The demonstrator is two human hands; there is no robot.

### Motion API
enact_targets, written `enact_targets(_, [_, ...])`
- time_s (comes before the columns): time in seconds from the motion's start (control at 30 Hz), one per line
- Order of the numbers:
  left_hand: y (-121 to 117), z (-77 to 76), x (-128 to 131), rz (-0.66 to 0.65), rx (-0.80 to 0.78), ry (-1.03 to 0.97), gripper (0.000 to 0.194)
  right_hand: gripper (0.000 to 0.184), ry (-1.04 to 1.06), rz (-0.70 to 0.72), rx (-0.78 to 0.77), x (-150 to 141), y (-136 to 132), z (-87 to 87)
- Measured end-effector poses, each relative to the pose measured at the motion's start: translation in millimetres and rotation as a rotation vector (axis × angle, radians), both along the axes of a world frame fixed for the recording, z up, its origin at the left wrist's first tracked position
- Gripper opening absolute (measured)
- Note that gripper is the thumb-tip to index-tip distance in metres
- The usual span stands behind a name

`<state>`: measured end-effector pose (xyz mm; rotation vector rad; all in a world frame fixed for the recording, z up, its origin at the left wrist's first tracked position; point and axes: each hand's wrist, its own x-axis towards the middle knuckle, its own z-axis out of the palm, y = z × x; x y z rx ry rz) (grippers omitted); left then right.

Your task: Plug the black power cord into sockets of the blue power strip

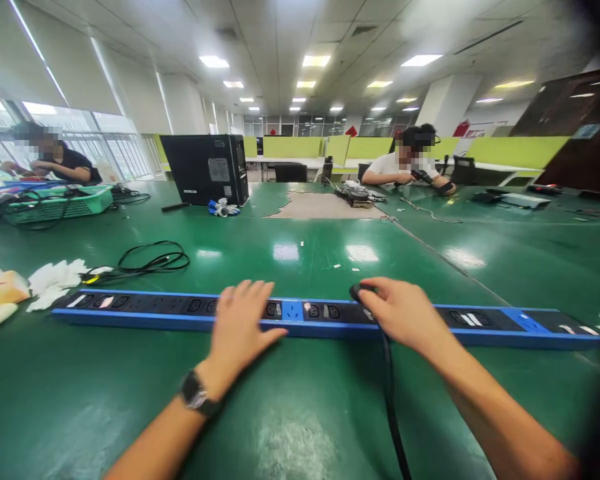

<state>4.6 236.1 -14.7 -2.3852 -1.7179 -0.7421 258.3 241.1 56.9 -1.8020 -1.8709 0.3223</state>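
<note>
A long blue-and-black power strip [260,327] lies across the green table in front of me, lined with several sockets. My left hand [241,320] rests flat on it, left of the blue socket block [293,309], with fingers spread. My right hand [397,310] is closed around a black power plug [356,291] over the strip's right half. From under that hand the plug's black cable [391,400] hangs down toward the near edge of view. Whether the plug touches a socket is hidden by my fingers.
Beyond the strip lie a coiled black cable [153,261], crumpled white tissue [57,280] and an orange-and-white packet [3,293] at left. Farther back are a green basket [65,205], a black computer case [200,170] and blue-white gloves [223,208]. Two people sit at the table's far side.
</note>
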Motion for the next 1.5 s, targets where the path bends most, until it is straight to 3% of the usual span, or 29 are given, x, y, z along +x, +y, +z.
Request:
enact_targets(0.07, [-6.9,-9.5,-62.3,0.193,-0.023,-0.028,0.08,0.035,0.031,0.138,0.018,-49.2,0.2,12.2])
enact_targets(0.13, [-12.5,-19.2,-104.3,0.164,-0.039,-0.088,0.086,0.03,-0.02,0.318,-0.084,-110.5,4.0,11.8])
enact_targets(0.17, [-14.6,-22.8,-115.5,0.133,-0.037,-0.126,0.087,0.028,-0.034,0.319,-0.137,-140.1,7.1,7.9])
enact_targets(0.23, [-17.5,-25.4,-120.8,0.086,-0.015,-0.202,0.081,0.029,-0.052,0.299,-0.201,-186.1,14.2,-2.3])
enact_targets(0.33, [-17.8,-18.8,-105.6,0.027,0.006,-0.294,0.061,0.032,-0.086,0.255,-0.211,-212.8,21.9,-10.0])
enact_targets(0.47, [-10.5,-8.7,-84.8,-0.079,-0.015,-0.365,0.056,0.031,-0.109,0.229,-0.229,-211.7,19.0,-3.8])
enact_targets(0.7, [-2.6,-9.5,-76.8,0.006,-0.016,-0.479,0.06,0.033,-0.021,0.246,-0.176,-219.4,6.0,-3.6])
enact_targets(0.77, [-3.6,-6.3,-72.9,0.042,-0.009,-0.437,0.049,0.033,0.041,0.256,-0.148,-194.2,8.5,-7.2])
enact_targets(0.83, [-3.7,-0.6,-61.0,0.054,-0.011,-0.436,0.036,0.037,0.105,0.206,-0.106,-149.0,11.7,-15.3])
enact_targets(0.93, [-0.3,9.1,-24.5,-0.036,-0.015,-0.423,0.028,0.047,0.183,-0.028,-0.013,-64.3,10.8,-38.4])
enact_targets(1.0, [3.7,13.2,4.7,-0.11,-0.054,-0.338,0.025,0.043,0.344,-0.185,0.108,-17.1,3.9,-57.0])
enact_targets(1.1, [9.2,12.2,35.2,-0.113,-0.114,-0.25,0.024,0.04,0.501,-0.178,0.202,14.7,-10.2,-74.6])
enact_targets(1.17, [11.3,7.6,42.6,-0.094,-0.103,-0.24,0.026,0.039,0.537,-0.122,0.215,8.9,-15.7,-73.2])
enact_targets(1.27, [12.9,0.3,44.0,-0.101,-0.072,-0.239,0.029,0.037,0.502,-0.03,0.156,-23.5,-12.4,-53.6])
enact_targets(1.4, [13.8,0.4,44.6,-0.143,-0.114,-0.23,0.042,0.04,0.195,0.146,-0.08,-65.7,2.8,-24.6])
enact_targets(1.5, [12.5,6.7,40.5,-0.186,-0.224,-0.207,0.053,0.042,0.059,0.229,-0.165,-79.1,9.0,-19.3])
